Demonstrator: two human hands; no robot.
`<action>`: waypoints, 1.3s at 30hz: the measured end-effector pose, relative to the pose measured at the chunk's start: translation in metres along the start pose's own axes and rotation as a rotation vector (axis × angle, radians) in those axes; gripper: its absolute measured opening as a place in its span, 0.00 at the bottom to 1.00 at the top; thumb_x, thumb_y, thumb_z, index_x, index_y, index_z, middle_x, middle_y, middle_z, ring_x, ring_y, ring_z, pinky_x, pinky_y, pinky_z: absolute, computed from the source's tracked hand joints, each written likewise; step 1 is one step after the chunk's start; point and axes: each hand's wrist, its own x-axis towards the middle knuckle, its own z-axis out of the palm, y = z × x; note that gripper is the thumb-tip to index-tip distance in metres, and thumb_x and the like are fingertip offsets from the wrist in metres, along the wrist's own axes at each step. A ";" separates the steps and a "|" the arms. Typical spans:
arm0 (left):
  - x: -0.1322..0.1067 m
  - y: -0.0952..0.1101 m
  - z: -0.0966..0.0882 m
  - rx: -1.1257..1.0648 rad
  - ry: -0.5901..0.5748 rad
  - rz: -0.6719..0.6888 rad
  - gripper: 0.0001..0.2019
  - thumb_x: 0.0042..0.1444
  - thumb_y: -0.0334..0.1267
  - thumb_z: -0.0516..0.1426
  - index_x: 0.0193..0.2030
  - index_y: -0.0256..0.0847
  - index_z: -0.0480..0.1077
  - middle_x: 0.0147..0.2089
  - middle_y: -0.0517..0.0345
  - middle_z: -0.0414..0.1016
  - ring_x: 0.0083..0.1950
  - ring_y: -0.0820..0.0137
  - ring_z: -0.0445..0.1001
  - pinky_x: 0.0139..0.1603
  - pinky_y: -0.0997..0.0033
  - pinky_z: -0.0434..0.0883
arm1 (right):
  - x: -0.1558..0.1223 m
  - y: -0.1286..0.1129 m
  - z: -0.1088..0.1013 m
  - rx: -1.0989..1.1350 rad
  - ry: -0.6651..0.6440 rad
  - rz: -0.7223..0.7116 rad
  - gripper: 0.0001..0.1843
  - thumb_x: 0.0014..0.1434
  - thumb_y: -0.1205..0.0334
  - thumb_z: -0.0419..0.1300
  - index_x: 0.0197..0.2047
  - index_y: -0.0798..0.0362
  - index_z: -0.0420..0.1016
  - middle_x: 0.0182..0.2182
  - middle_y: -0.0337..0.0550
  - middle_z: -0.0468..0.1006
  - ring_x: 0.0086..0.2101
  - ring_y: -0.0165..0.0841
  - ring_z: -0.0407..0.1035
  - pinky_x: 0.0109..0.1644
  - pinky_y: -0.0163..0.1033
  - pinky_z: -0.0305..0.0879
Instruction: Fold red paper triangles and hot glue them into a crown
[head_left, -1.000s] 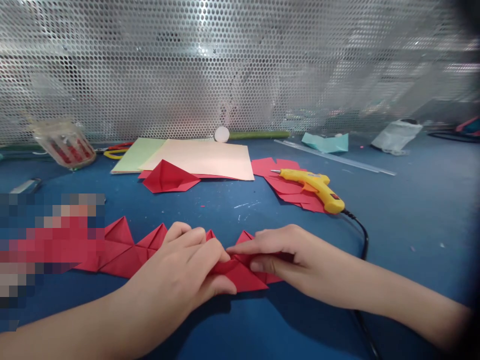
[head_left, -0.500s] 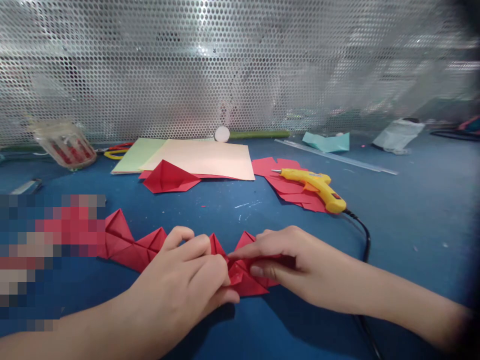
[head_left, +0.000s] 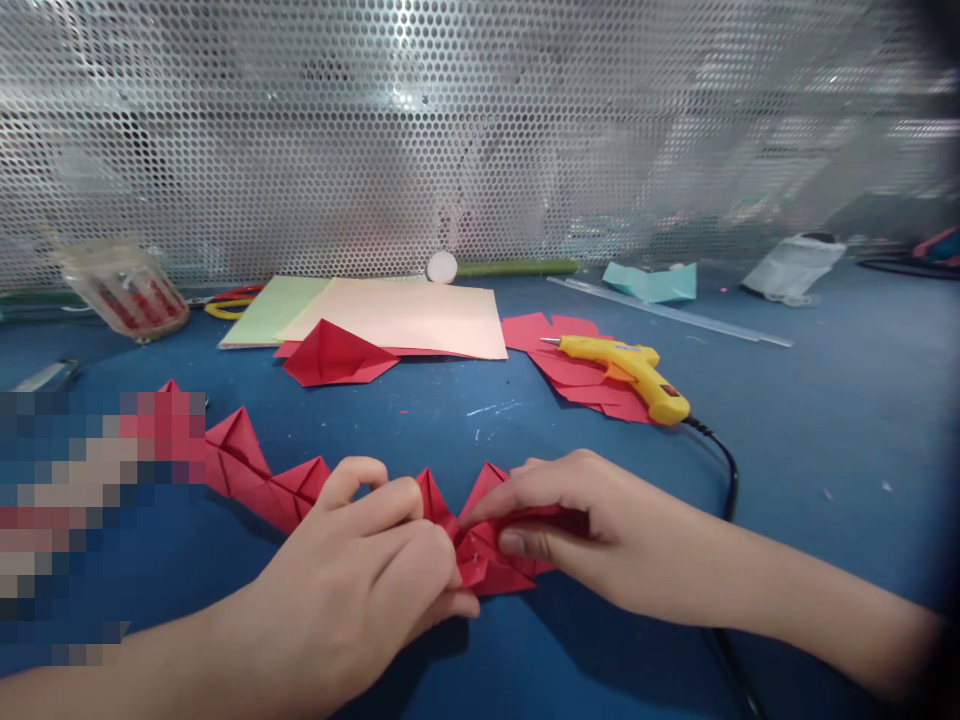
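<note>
A long chain of folded red paper triangles lies on the blue table, running from the pixelated patch at the left to the middle. My left hand is closed over the chain's right part, fingers curled and pinching the paper. My right hand pinches the chain's right end between thumb and forefinger. The two hands meet at the centre, and the paper there is raised in small peaks.
Behind lie a folded red paper piece, cream and green sheets, red paper cut-outs under a yellow glue gun whose black cord runs past my right wrist, scissors, a plastic container, a perforated metal screen.
The red chain has been pushed together and lifted; its left part has swung farther back on the table. My hands have stayed in place, pinching tighter.
</note>
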 end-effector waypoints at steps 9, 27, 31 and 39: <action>0.003 -0.001 -0.005 -0.002 -0.154 -0.160 0.17 0.72 0.40 0.45 0.31 0.42 0.64 0.27 0.70 0.68 0.28 0.71 0.65 0.41 0.64 0.54 | -0.003 -0.006 -0.001 -0.136 0.029 -0.038 0.09 0.63 0.64 0.56 0.31 0.52 0.73 0.26 0.34 0.75 0.26 0.25 0.64 0.30 0.30 0.59; -0.011 0.010 -0.008 0.067 0.009 0.065 0.17 0.70 0.29 0.46 0.34 0.44 0.71 0.30 0.72 0.77 0.33 0.76 0.72 0.54 0.65 0.59 | -0.005 -0.004 0.007 -0.029 0.010 -0.096 0.13 0.65 0.56 0.59 0.33 0.53 0.79 0.27 0.39 0.79 0.31 0.29 0.69 0.37 0.33 0.64; -0.011 0.012 -0.008 0.146 0.085 0.130 0.16 0.68 0.28 0.48 0.31 0.44 0.71 0.31 0.72 0.78 0.34 0.77 0.72 0.56 0.69 0.60 | -0.004 -0.005 0.006 -0.033 0.008 -0.100 0.13 0.65 0.56 0.59 0.32 0.53 0.78 0.27 0.39 0.79 0.30 0.29 0.68 0.36 0.32 0.63; -0.015 0.013 -0.006 0.234 0.141 0.218 0.22 0.68 0.26 0.46 0.27 0.47 0.72 0.33 0.73 0.77 0.39 0.79 0.70 0.54 0.73 0.63 | -0.005 -0.007 0.007 0.028 -0.016 -0.030 0.14 0.65 0.58 0.58 0.28 0.52 0.74 0.23 0.35 0.75 0.26 0.26 0.64 0.34 0.32 0.62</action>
